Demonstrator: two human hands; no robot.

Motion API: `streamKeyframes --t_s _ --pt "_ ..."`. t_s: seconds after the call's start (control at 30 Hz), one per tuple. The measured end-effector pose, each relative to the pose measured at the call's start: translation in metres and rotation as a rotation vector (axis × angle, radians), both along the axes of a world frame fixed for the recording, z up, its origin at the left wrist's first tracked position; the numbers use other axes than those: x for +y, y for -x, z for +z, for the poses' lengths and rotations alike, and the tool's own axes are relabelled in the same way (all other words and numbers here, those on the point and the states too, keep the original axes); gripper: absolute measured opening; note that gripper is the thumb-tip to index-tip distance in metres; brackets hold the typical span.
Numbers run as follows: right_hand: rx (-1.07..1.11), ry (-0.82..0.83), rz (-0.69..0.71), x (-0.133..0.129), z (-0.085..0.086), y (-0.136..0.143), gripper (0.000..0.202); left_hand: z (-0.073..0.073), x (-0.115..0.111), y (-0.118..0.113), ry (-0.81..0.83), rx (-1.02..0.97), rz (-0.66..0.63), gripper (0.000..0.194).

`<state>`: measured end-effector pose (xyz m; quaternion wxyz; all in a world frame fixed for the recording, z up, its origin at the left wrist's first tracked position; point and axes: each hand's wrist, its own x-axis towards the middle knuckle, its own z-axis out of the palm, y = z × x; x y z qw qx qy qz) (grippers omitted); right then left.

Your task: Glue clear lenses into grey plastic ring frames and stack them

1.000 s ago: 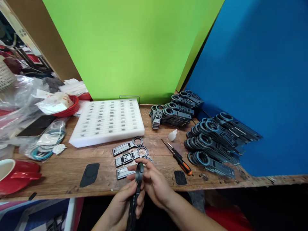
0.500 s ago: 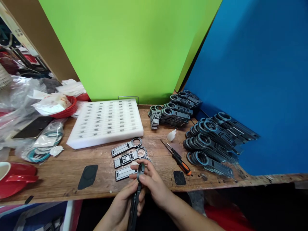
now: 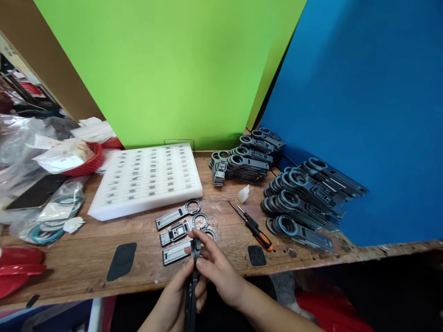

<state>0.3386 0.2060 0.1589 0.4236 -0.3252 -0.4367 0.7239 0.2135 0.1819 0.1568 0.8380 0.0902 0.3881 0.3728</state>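
Your left hand (image 3: 171,297) and right hand (image 3: 224,279) both have fingers gripping one dark ringed piece (image 3: 191,302) at the counter's (image 3: 148,263) near edge, its work seemingly unfinished. Three paler ringed parts (image 3: 177,232) lie just beyond, apparently left to do. Piles (image 3: 305,211) toward the back right corner, perhaps done, overlap past counting.

The left hand (image 3: 176,293) grips a dark part (image 3: 191,299) on edge, and the right hand (image 3: 223,276) pinches its upper end. Just beyond them, three grey strips (image 3: 169,236) with ring ends (the nearest partly behind the right fingers) lie on the table (image 3: 145,276). Behind these sits a white foam tray (image 3: 148,203). To the right are a screwdriver (image 3: 259,234), a small bottle (image 3: 243,194), a black pad (image 3: 256,256) and stacks (image 3: 313,238) of ringed parts. A red mug (image 3: 19,272) stands at far left, cut by the frame.
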Motion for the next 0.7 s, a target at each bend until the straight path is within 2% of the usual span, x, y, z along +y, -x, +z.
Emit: streamKeyframes --t_s 0.33,0.47,0.6,0.7 --pt "-0.039 -0.035 0.051 0.003 -0.008 -0.001 0.069 0.0 0.001 -0.002 0.018 0.115 0.034 0.047" --pt "-0.063 -0.005 0.025 0.002 -0.005 0.0 0.064 -0.001 0.001 -0.004 -0.009 0.143 0.021 0.047" --pt "-0.036 -0.028 0.002 0.001 0.001 0.0 0.055 -0.007 -0.001 -0.001 -0.109 0.134 -0.054 0.049" --pt "-0.054 -0.07 0.028 0.001 0.002 -0.009 0.051 -0.02 -0.003 0.008 -0.225 0.171 -0.21 0.052"
